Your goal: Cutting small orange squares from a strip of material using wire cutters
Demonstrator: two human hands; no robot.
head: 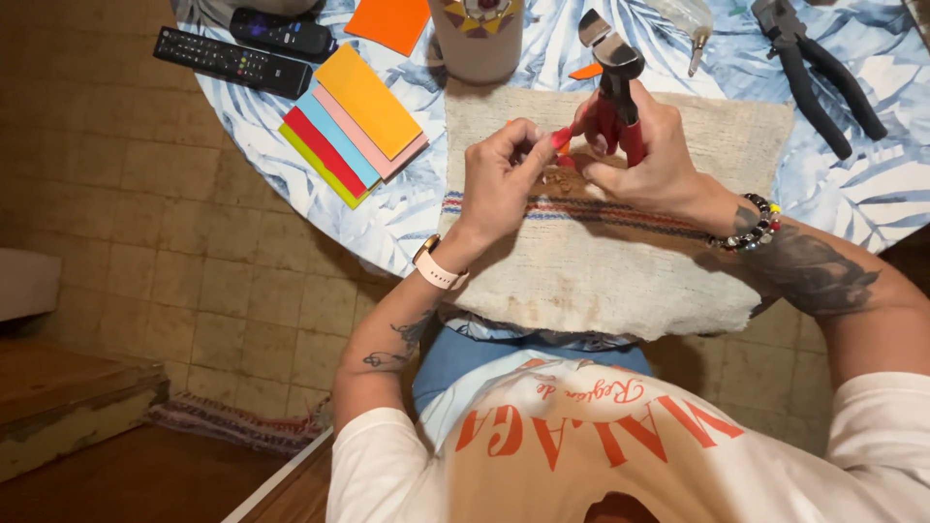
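My right hand (651, 155) grips red-handled pliers (612, 92), jaws pointing away from me, over a beige woven mat (620, 261). My left hand (499, 174) pinches a small red piece (561, 138) between thumb and fingers, right beside the pliers' handles. The two hands meet above the mat's far half. A small brownish item on the mat lies partly hidden under my fingers.
The round table (387, 218) has a blue leaf-pattern cloth. On it lie a fanned stack of coloured paper sheets (351, 121), two black remotes (237, 60), an orange sheet (389, 21), a cup (478, 37), black pliers (819, 73) and a clear tool (690, 29). Tiled floor lies left.
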